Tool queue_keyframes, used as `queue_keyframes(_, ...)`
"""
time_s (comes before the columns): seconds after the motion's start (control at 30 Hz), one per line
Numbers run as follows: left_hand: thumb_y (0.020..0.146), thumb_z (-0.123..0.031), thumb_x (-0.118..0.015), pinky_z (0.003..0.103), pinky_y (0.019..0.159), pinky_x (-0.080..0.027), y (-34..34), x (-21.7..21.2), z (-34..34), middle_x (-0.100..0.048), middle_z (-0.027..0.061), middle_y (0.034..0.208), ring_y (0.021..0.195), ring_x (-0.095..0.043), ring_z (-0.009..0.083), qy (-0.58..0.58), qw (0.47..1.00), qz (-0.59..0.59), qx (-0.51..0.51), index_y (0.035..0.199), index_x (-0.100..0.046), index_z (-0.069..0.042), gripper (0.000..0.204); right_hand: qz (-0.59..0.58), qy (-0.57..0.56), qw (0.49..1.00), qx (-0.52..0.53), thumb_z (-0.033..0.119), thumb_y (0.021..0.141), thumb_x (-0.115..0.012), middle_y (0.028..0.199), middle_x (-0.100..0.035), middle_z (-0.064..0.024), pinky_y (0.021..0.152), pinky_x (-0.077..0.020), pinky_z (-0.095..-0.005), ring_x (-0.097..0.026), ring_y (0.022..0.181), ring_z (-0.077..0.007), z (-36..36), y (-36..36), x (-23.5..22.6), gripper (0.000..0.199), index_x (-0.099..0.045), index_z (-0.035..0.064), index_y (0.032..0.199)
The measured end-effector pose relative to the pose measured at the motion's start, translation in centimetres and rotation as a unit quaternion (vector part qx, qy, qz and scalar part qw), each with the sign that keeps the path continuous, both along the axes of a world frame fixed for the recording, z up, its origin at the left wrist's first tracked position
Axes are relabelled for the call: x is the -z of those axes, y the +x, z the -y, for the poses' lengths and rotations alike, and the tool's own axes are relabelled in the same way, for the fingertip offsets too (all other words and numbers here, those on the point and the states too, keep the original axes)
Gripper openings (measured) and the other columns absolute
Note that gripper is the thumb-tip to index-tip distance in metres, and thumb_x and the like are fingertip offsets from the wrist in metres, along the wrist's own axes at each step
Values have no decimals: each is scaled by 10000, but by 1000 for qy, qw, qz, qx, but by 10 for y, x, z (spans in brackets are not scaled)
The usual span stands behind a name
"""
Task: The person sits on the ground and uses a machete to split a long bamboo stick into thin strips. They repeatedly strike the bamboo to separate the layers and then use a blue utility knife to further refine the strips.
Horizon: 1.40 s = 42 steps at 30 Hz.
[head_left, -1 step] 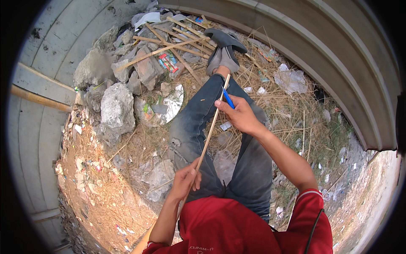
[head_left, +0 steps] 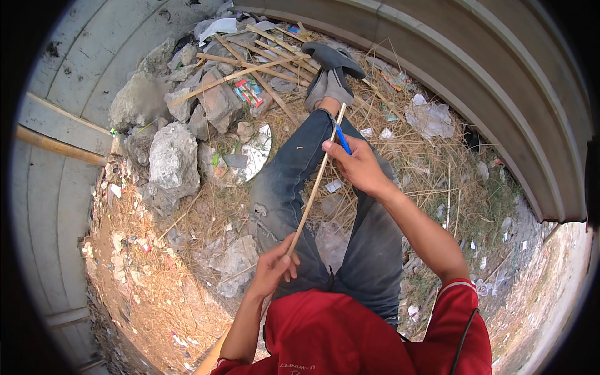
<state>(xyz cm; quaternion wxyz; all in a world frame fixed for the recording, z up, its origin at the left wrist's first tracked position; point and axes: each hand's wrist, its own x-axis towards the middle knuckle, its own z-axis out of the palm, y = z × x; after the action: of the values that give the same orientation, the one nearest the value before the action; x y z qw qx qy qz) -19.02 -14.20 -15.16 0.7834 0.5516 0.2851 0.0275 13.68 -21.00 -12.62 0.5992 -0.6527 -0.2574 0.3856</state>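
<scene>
Slightly up and rightward since the earlier frame have gone the far end of the thin wooden strip [head_left: 311,197], the right hand [head_left: 362,165] and the blue tool [head_left: 343,140] in it, while the left hand [head_left: 273,265] sits almost where it was. At the far left stands a pale metal wall [head_left: 44,219], with a bamboo pole [head_left: 59,145] running across it. Next come rough grey rocks [head_left: 174,156], heaped against more rubble, and beyond them a loose pile of wooden slats [head_left: 262,66] lying crossed over one another, with a red and green packet [head_left: 249,92] just beside. Nearer the middle, the left grip is clamped on the lower part of the strip, thumb and fingers around it; how far the strip runs past that hand is hard to make out. It slants up and to the right, above the dark jeans [head_left: 375,262] of the seated person, its far end near the grey shoes [head_left: 337,87]. The right grip is closed on the blue tool, which lies close along the strip's upper part, and the thumb is at the strip too. Right of that, crumpled clear plastic [head_left: 429,117] lies on dry grass, and a brown ribbed metal sheet [head_left: 531,94] curves along the right edge.
</scene>
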Motion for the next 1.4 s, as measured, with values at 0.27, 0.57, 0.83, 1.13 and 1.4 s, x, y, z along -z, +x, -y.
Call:
queue_keyframes(0.27, 1011, -160, -659, 308, 593, -467, -47, 32, -12, -644, 99, 744, 642, -600, 159, 357, 929, -95, 0, 1321, -674, -9, 344, 193, -75, 978, 17, 458, 1011, -641, 672, -585, -89, 624, -459, -387, -595, 649, -187, 19, 7, 18, 461, -644, -1, 967)
queue_keyframes(0.57, 1016, -182, -649, 366, 601, -477, -24, 16, -16, -667, 211, 758, 614, -612, 241, 415, 894, -167, -19, 1190, -732, -18, 253, 255, -152, 928, -226, 491, 1061, -498, 756, -654, -267, 730, -503, -551, -659, 771, -477, 18, -115, 50, 565, -662, -16, 872)
queue_keyframes(0.83, 1015, -177, -642, 408, 625, -510, -24, 14, -17, -683, 273, 795, 672, -702, 364, 399, 895, -198, -26, 1182, -729, -23, 244, 258, -187, 914, -251, 514, 1045, -509, 757, -680, -288, 740, -531, -576, -680, 768, -496, 10, -152, 60, 574, -687, -6, 878)
queue_keyframes(1.13, 1003, -151, -643, 422, 685, -539, -38, 8, -15, -701, 304, 904, 803, -729, 414, 384, 896, -222, -18, 1200, -724, -19, 251, 337, -195, 891, -234, 552, 1033, -513, 757, -695, -277, 701, -539, -577, -691, 747, -485, 10, -168, 72, 582, -707, 11, 942)
queue_keyframes(1.4, 978, -144, -679, 389, 602, -488, -142, -15, 11, -638, 192, 695, 617, -648, 323, 390, 875, -279, 63, 1174, -734, -8, 245, 305, -342, 889, 20, 567, 1050, -462, 969, -707, -332, 839, -530, -588, -677, 970, -518, 1, -27, 80, 655, -714, -35, 995)
